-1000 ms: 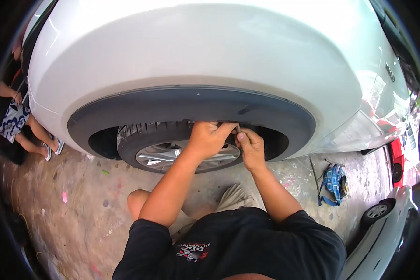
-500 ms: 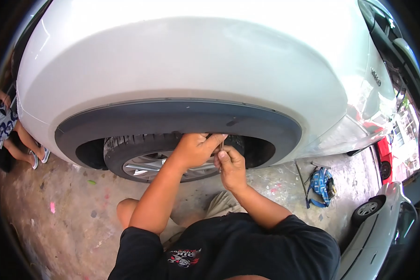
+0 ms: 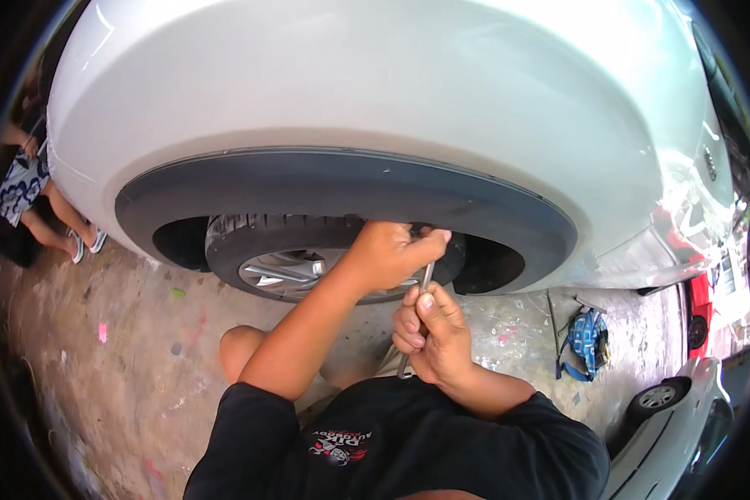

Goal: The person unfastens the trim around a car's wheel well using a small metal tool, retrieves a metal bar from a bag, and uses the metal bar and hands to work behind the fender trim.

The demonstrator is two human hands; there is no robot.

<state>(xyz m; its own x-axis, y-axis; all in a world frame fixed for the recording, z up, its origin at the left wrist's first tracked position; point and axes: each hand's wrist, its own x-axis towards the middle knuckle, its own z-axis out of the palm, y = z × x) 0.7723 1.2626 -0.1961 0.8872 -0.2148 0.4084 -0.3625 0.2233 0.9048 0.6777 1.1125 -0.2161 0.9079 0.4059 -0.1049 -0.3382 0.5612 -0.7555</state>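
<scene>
A white car's fender carries a dark plastic wheel-arch trim point(image 3: 308, 179) above a tire point(image 3: 242, 237) with a silver rim. At the lower lip of this trim is my left hand point(image 3: 396, 257), closed, with its fingertips partly hidden under the edge. What its fingers pinch does not show clearly. Just below, my right hand point(image 3: 437, 333) is wrapped round a thin metal rod point(image 3: 427, 277). The rod points up toward my left thumb, and its bent lower end sticks out beneath my fist. Its top end is hidden by my left hand.
A person's legs point(image 3: 62, 221) in sandals are at the far left. On the concrete floor point(image 3: 142, 358) to the right lies a blue backpack point(image 3: 587, 342). A grey car point(image 3: 671, 442) stands at lower right, and a red vehicle point(image 3: 698, 308) is behind it.
My right hand has drawn down and away from my left hand, so more of the metal rod shows. My left hand stays at the trim's edge. The view has shifted slightly.
</scene>
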